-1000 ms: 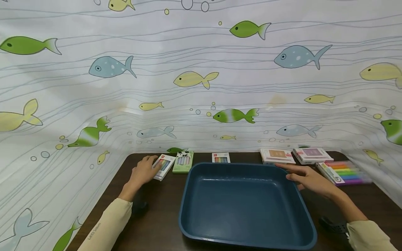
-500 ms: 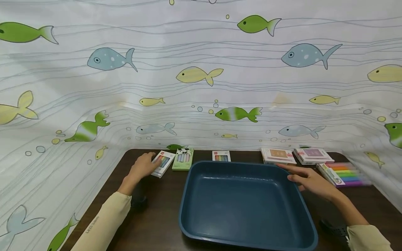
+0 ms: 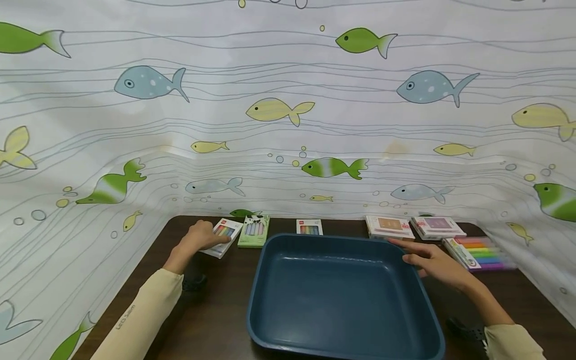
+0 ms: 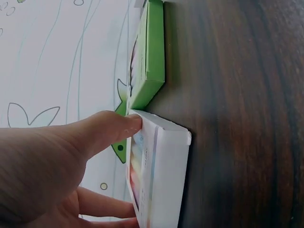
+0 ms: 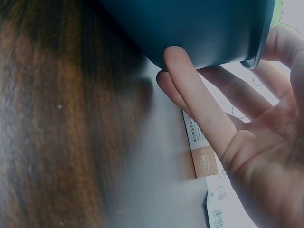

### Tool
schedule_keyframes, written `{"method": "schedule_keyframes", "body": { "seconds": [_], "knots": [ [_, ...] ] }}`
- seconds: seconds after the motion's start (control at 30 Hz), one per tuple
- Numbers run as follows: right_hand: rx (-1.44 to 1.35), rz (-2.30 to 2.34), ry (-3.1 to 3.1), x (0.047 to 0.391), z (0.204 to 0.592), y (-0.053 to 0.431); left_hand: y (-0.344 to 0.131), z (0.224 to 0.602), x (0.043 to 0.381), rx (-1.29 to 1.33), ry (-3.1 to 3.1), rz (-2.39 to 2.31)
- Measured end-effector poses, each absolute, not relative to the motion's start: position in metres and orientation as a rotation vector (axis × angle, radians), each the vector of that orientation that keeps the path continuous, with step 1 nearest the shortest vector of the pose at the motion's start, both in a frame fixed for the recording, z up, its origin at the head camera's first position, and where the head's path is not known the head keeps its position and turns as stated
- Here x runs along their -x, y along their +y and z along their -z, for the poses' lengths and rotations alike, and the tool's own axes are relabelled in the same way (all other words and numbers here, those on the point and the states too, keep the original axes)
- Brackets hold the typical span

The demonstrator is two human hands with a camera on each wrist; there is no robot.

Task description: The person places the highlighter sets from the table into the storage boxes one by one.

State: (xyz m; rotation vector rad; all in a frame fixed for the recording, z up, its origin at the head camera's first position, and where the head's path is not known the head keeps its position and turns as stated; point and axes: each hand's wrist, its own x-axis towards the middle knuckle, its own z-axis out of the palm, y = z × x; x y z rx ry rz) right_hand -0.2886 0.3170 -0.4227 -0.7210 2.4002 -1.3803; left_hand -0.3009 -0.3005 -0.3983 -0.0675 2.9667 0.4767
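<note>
In the head view, a white box (image 3: 223,235) with coloured sticks pictured on its front lies at the table's back left. My left hand (image 3: 196,239) grips it, and in the left wrist view the thumb (image 4: 107,132) presses one corner while fingers reach to the opposite edge. The box stays low at the table. A big blue tray (image 3: 344,295) stands in the middle of the table. At its back right corner, my right hand (image 3: 438,262) holds the rim, with other fingers against the outer wall in the right wrist view.
A green box (image 3: 254,231) lies beside the white one. Behind the tray is a small white box (image 3: 309,227). Two white boxes, one with an orange panel (image 3: 390,227) and one with a purple panel (image 3: 438,227), and a rainbow-coloured pack (image 3: 479,253) lie at the back right.
My left hand has shifted slightly left and toward me, and the white box has moved and turned a little with it. The right hand and the tray stay in place.
</note>
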Motion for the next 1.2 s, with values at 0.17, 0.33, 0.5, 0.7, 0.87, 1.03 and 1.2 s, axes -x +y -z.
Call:
{"method": "schedule_keyframes", "body": {
  "seconds": [0.17, 0.33, 0.5, 0.7, 0.87, 1.03, 1.2],
  "knots": [
    [0.751, 1.376, 2.402, 0.289, 0.423, 0.316, -0.302, 0.4, 0.302, 0.044, 2.98, -0.437],
    [0.724, 1.375, 2.401, 0.289, 0.42, 0.315, -0.303, 0.4, 0.301, 0.072, 2.988, -0.437],
    [0.715, 1.379, 2.41, 0.289, 0.42, 0.316, -0.304, 0.402, 0.302, 0.059, 3.003, -0.489],
    [0.699, 1.394, 2.385, 0.289, 0.421, 0.313, -0.308, 0.405, 0.302, 0.05, 2.994, -0.648],
    [0.7, 1.386, 2.394, 0.29, 0.422, 0.312, -0.316, 0.403, 0.302, 0.084, 2.937, -0.781],
    [0.682, 1.375, 2.424, 0.291, 0.423, 0.313, -0.325, 0.401, 0.304, 0.136, 2.701, -1.135],
    [0.679, 1.38, 2.447, 0.29, 0.424, 0.314, -0.329, 0.399, 0.306, 0.186, 2.492, -1.39]
  ]
}}
